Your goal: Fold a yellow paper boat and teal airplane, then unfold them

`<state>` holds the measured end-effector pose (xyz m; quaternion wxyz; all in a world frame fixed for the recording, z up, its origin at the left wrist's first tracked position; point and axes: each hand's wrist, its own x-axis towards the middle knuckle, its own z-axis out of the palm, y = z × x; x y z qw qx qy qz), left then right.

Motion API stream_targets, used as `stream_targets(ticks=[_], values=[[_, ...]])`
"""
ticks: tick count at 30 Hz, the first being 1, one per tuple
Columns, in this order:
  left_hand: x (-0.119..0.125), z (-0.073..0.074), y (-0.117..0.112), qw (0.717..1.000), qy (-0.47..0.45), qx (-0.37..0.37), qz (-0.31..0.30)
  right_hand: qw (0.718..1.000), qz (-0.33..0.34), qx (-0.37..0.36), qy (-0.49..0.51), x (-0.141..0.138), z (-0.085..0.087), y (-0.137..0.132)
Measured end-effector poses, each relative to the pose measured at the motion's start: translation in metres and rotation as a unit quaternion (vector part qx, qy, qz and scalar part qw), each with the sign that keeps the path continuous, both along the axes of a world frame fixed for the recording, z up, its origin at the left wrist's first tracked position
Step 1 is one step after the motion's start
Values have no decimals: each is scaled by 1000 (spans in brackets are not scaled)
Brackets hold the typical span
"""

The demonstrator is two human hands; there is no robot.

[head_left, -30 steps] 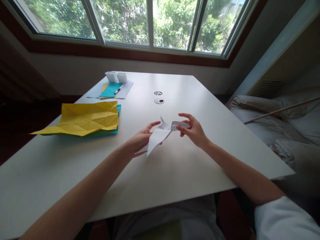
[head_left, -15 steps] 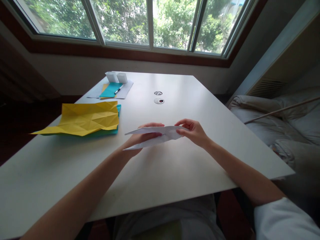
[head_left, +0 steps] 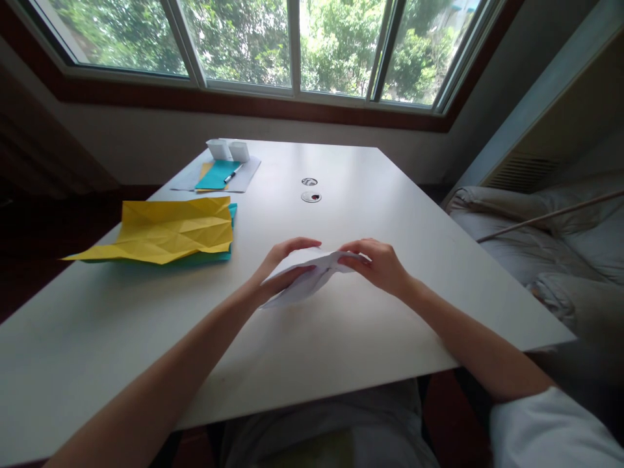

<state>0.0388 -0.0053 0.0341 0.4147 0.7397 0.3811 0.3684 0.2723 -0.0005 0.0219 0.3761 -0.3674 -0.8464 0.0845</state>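
A piece of folded white paper is held up above the table between both hands. My left hand grips its left part, with the thumb on the near side and the fingers over the top edge. My right hand pinches the right end between thumb and fingers. The paper bends in the middle, with creases near the right fingertips. Its far side is hidden from me.
On the white table, creased yellow paper lies over teal paper at the left. Farther back are two white paper boxes, a teal sheet and a pen. Two round inserts sit mid-table.
The white paper has tilted and bent, its two flaps at the left drawing closer together. My left hand has shifted its hold, fingers now raised along the top edge; my right hand has turned slightly.
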Motion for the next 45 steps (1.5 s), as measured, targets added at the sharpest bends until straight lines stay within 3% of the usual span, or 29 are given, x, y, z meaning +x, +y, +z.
stream_targets(ticks=[3, 8, 16, 20, 25, 29, 31, 35, 39, 42, 45], values=[[-1, 0, 0, 999, -20, -29, -3, 999, 31, 3, -25, 3, 1, 2], [13, -5, 2, 993, -66, -96, 29, 989, 20, 109, -97, -1, 3, 2], [18, -5, 0, 999, -42, -20, -18, 978, 41, 156, -129, -5, 14, -3], [16, 0, -2, 994, -55, -83, -43, 969, 41, 197, -146, 0, 13, 0], [13, 2, 2, 985, -42, -155, -62, 971, 29, 199, -132, 0, 10, 0], [11, 1, 4, 981, -16, -168, -97, 978, 12, 183, -101, -3, 10, -2], [10, 1, 4, 968, -48, -218, -112, 983, 10, 164, -83, -3, 10, -3], [8, -1, 6, 912, -200, -351, -65, 993, -10, 116, 8, -2, 10, -2], [8, -1, 12, 862, -290, -416, -13, 994, -43, 59, 85, 1, 7, 2], [14, -1, 13, 837, -349, -422, 9, 988, -88, 10, 124, 1, 1, 8], [25, -7, 8, 854, -385, -345, 60, 980, -124, -43, 148, 0, -3, 15]])
